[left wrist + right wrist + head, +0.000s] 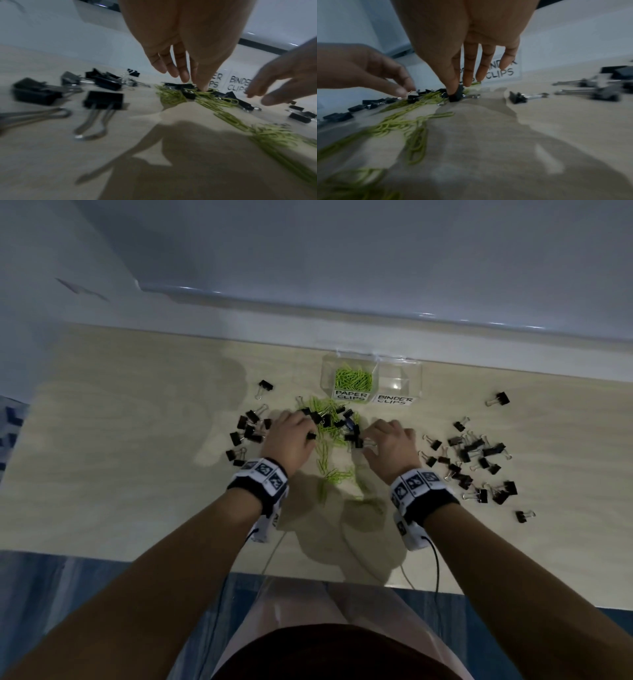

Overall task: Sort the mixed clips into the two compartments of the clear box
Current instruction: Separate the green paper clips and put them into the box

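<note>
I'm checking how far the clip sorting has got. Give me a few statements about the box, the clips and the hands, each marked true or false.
1. The compartment labelled paper clips holds green paper clips. True.
2. The compartment labelled binder clips is full of black clips. False: it looks empty.
3. Black binder clips lie scattered on the table. True.
4. The left hand rests inside the clear box. False: both it and the right hand are at the mixed pile.
</note>
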Demonstrator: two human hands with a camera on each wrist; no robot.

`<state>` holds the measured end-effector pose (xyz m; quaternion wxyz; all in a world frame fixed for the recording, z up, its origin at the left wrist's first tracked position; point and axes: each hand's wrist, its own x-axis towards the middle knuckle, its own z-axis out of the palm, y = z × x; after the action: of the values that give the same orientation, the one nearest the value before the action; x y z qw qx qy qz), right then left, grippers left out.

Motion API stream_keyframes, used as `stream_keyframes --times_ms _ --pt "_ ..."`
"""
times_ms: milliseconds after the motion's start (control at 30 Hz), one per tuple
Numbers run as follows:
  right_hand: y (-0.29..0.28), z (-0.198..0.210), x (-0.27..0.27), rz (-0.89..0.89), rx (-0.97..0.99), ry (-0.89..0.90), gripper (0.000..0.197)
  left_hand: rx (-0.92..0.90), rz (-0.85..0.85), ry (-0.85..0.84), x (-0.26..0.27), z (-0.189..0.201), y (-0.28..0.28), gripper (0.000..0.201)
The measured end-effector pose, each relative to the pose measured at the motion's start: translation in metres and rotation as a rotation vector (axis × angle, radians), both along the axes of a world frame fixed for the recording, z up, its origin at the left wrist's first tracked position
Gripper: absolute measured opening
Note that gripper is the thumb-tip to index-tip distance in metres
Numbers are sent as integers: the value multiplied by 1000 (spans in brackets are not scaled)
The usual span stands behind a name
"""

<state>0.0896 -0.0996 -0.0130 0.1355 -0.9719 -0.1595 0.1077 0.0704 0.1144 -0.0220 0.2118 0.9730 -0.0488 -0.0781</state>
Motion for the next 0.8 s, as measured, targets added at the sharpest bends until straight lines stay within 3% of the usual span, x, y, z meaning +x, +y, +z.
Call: stream_keyframes --times_ms 133,300,400,533,600,700,800 --pt "14 -6 5 0 -42 90 33 64 45 63 8 -5 -13 26" --pt "9 -7 5 25 31 127 25 48 50 79 11 -5 -16 16" --pt "-1 -4 0 -17 186 140 21 -49 42 101 6 -6 -12 13" --pt "-27 0 -7 -219 402 96 19 -252 74 82 -6 0 -5 19" --pt "-45 2 -11 -311 365 3 17 -323 152 31 -10 5 6 21" --pt "-61 0 -11 -377 123 -68 24 -351 257 -76 -9 3 32 17" --pt "-50 2 -9 -251 8 -46 29 -247 317 -121 -3 -1 54 16"
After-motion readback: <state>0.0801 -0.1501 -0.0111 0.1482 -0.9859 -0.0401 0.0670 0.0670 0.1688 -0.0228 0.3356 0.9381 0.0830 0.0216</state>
